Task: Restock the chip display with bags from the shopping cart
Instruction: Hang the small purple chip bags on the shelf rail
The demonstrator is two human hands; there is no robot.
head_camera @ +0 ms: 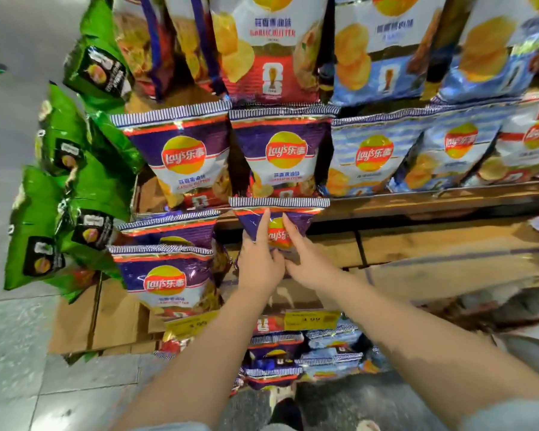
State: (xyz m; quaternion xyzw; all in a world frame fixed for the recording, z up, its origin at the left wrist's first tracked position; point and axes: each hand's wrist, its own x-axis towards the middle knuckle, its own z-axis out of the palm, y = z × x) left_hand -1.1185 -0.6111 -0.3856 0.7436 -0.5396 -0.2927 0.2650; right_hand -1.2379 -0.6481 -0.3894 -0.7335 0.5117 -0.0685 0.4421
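Observation:
A purple chip bag (277, 217) with a striped top seal stands upright at the front of a display shelf, in the middle of the view. My left hand (259, 259) grips its lower left side, index finger stretched up over the front. My right hand (305, 256) grips the lower right side in the same way. The bag's bottom half is hidden behind both hands. More purple bags (181, 157) fill the row above and the spot to the left (165, 278). The shopping cart is out of view.
Light blue chip bags (371, 154) fill the shelf to the right. Green bags (75, 188) hang down the display's left end. Yellow price tags (311, 320) sit on the shelf edge below my hands. A brown cardboard shelf front (448, 244) runs to the right. Mixed bags (308, 353) lie lower down.

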